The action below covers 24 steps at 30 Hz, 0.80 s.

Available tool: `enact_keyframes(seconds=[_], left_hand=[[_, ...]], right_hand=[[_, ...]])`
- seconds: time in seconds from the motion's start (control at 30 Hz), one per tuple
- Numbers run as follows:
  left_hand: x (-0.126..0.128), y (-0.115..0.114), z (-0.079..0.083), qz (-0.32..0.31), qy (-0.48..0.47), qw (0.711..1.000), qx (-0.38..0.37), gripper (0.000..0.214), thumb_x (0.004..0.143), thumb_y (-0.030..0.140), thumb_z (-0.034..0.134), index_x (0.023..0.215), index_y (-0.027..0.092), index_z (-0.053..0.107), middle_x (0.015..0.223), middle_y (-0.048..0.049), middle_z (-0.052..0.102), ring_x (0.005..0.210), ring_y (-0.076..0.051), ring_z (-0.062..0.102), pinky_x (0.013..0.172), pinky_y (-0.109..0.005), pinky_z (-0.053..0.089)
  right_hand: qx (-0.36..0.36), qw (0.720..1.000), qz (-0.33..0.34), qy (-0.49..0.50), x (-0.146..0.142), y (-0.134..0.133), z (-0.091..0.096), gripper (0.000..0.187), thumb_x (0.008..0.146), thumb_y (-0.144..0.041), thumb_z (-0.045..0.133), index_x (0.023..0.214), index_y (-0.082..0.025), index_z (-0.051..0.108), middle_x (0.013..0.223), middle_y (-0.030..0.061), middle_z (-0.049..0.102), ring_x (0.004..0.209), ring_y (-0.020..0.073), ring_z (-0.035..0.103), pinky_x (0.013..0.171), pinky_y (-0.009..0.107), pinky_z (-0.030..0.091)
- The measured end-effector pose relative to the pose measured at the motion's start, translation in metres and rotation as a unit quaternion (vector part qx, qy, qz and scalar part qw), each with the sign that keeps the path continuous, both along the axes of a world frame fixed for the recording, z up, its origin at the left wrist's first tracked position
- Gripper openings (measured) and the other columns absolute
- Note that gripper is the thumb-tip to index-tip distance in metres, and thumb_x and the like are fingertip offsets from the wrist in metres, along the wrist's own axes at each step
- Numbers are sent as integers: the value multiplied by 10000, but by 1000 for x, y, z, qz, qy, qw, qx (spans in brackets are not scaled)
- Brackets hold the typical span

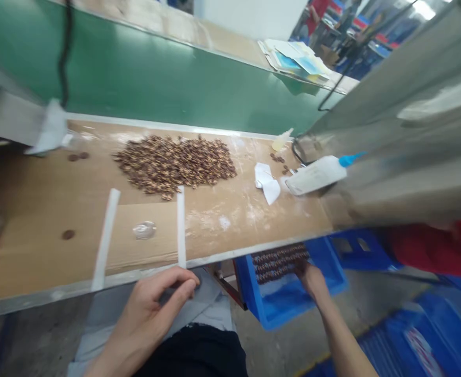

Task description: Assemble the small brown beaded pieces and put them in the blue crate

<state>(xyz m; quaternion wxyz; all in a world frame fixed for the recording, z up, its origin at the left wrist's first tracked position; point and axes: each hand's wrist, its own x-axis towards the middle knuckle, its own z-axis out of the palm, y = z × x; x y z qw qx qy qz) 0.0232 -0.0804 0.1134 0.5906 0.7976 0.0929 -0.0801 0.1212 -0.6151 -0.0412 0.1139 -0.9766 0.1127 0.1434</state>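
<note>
My left hand (pixel 155 303) is over my lap at the table's front edge. Its thumb and index finger meet in a pinch, and anything between them is too small to make out. Down to the right, my right hand (pixel 312 280) reaches into a blue plastic bin (pixel 285 311), its fingertips bunched at rows of small dark brown pieces (pixel 273 264). What those fingers hold is hidden. On the table lies a wide heap of small brown and tan pieces (pixel 175 162). A single brown round piece (pixel 68 234) and a clear, shiny disc-like thing (pixel 144 230) lie nearer me.
Two white strips (pixel 107 238) run across the brown tabletop (pixel 222 241). To the right are crumpled white paper (pixel 267 182), a white bottle with a blue nozzle (pixel 318 175) and a small yellowish bottle (pixel 282 140). A green surface (pixel 155 78) extends behind. More blue bins (pixel 422 335) stand lower right.
</note>
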Motion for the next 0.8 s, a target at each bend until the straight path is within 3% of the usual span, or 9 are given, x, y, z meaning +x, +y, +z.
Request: enact_keyframes(seconds=[0.07, 0.13, 0.2, 0.27, 0.33, 0.43, 0.57, 0.67, 0.8], left_hand=[[1, 1, -1, -14, -14, 1000, -11, 414, 1167, 517, 648, 905, 260, 839, 834, -7, 826, 796, -198, 774, 800, -275, 584], [1, 2, -3, -19, -24, 999, -12, 399, 1167, 496, 646, 904, 254, 824, 805, -3, 810, 767, -193, 761, 787, -279, 573], [-1, 4, -7, -14, -27, 999, -13, 386, 1164, 483, 648, 908, 249, 817, 802, -6, 805, 766, -197, 758, 783, -285, 568], [-6, 5, -11, -5, -28, 999, -16, 386, 1167, 482, 647, 910, 246, 810, 814, -12, 805, 780, -201, 759, 792, -291, 568], [-13, 6, -12, 3, -32, 999, -21, 393, 1174, 495, 646, 912, 248, 805, 832, -12, 806, 795, -200, 761, 808, -292, 568], [-24, 16, -10, 23, -43, 999, -23, 413, 1182, 529, 645, 918, 254, 803, 837, -11, 802, 803, -201, 759, 812, -284, 571], [-48, 47, -6, 100, -35, 994, -4, 463, 1178, 600, 658, 902, 259, 808, 848, -21, 808, 829, -221, 774, 836, -287, 598], [-79, 73, -8, 172, -28, 984, 28, 492, 1174, 615, 647, 876, 255, 800, 834, -24, 810, 827, -231, 783, 834, -298, 596], [-123, 108, -1, 282, -15, 957, 60, 446, 1166, 535, 635, 872, 244, 802, 826, -28, 830, 835, -234, 794, 827, -313, 568]], right_hand=[[11, 999, -11, -50, 0, 15, 32, 421, 1087, -653, 666, 856, -309, 742, 838, 140, 838, 779, 396, 836, 668, 455, 593], [30, 993, -30, -115, 2, 38, 67, 488, 1072, -754, 604, 933, -324, 788, 850, 124, 862, 806, 415, 858, 663, 464, 602], [107, 961, -79, -241, 7, 80, 104, 519, 1014, -819, 762, 1036, -309, 857, 896, 103, 882, 845, 381, 868, 695, 428, 626], [217, 933, -28, -286, 19, 143, 134, 468, 1051, -734, 826, 1076, -269, 870, 917, 82, 881, 846, 316, 860, 758, 367, 663], [307, 906, 112, -268, 41, 216, 153, 392, 1112, -640, 814, 1077, -254, 872, 972, 64, 888, 863, 273, 856, 811, 339, 682], [324, 863, 310, -233, 87, 322, 157, 282, 1213, -468, 694, 1189, -247, 868, 1155, 84, 900, 930, 252, 839, 856, 354, 696], [243, 829, 425, -268, 141, 416, 150, 270, 1197, -238, 586, 1256, -262, 848, 1340, 99, 875, 1223, 310, 775, 1089, 462, 664], [245, 796, 489, -259, 154, 440, 150, 313, 1112, -185, 581, 1153, -289, 873, 1259, 111, 886, 1170, 364, 748, 1023, 515, 652], [214, 738, 561, -309, 172, 425, 125, 319, 1087, -329, 561, 1136, -352, 875, 1153, 123, 870, 1034, 403, 774, 842, 556, 631]])
